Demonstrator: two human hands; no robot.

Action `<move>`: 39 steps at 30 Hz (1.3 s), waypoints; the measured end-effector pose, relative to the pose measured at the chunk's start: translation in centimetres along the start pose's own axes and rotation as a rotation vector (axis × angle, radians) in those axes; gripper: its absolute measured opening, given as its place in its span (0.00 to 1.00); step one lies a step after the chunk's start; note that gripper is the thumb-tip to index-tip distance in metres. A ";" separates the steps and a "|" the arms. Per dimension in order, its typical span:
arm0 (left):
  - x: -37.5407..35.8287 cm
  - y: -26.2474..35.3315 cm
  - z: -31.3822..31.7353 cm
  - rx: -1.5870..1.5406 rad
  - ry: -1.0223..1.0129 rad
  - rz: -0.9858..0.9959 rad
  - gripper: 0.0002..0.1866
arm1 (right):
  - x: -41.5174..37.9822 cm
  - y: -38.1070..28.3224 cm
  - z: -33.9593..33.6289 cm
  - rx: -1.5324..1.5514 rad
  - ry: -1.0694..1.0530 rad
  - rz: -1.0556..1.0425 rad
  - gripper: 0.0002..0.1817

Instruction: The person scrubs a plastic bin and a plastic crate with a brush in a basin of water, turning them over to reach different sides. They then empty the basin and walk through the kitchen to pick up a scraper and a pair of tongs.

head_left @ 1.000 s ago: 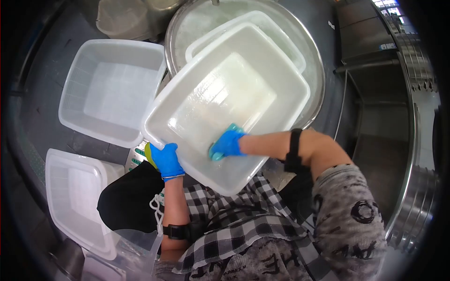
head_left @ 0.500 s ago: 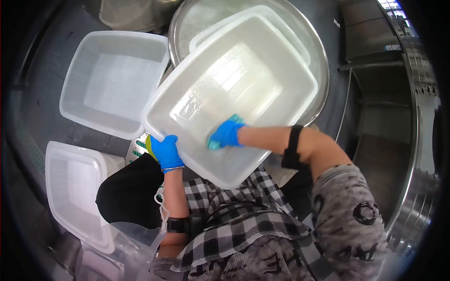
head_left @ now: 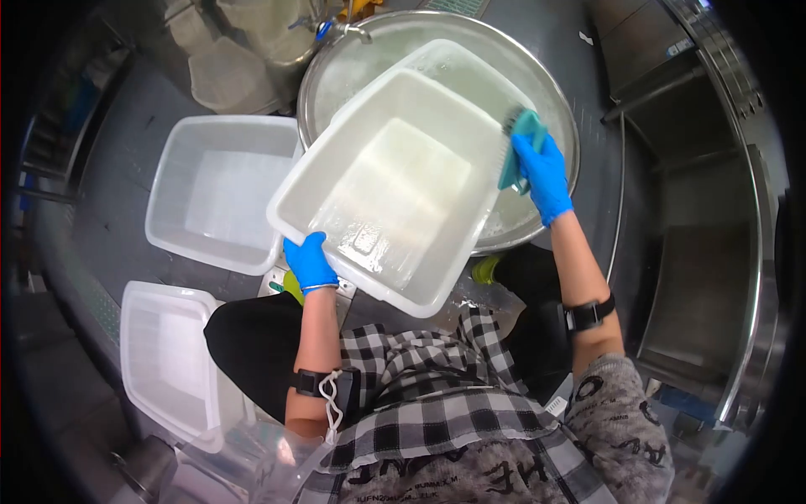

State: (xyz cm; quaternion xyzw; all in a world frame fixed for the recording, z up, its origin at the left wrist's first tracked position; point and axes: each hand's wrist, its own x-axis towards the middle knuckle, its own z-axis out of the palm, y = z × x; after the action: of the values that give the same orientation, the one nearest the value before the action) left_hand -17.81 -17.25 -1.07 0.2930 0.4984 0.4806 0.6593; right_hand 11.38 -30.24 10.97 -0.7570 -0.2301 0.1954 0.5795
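Observation:
A wet white plastic tub is tilted over a large round metal basin. My left hand, in a blue glove, grips the tub's rim at its lower left corner. My right hand, also gloved in blue, is closed on a teal scrubbing brush beside the tub's right rim, bristles facing the tub. Beneath the held tub, another white tub rests in the basin, partly hidden; cloudy water shows around it.
One white tub is on the floor at the left, another at the lower left. A metal tap reaches over the basin's edge. Steel shelving stands at the right. Clear plastic containers are at the bottom left.
My right hand has moved with the brush from inside the tub up and right to its right rim. The held tub has shifted slightly and appears lower. My left hand keeps its grip.

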 end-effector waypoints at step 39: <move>9.3 4.7 18.8 0.416 -0.223 0.345 0.21 | -0.2 -1.4 -10.0 0.302 0.217 0.009 0.15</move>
State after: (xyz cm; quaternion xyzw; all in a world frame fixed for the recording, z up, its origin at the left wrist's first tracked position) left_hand -1.38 -5.18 5.71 0.5532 0.4536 0.4379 0.5445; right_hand 16.70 -37.94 14.86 -0.6791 -0.1309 0.1473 0.7071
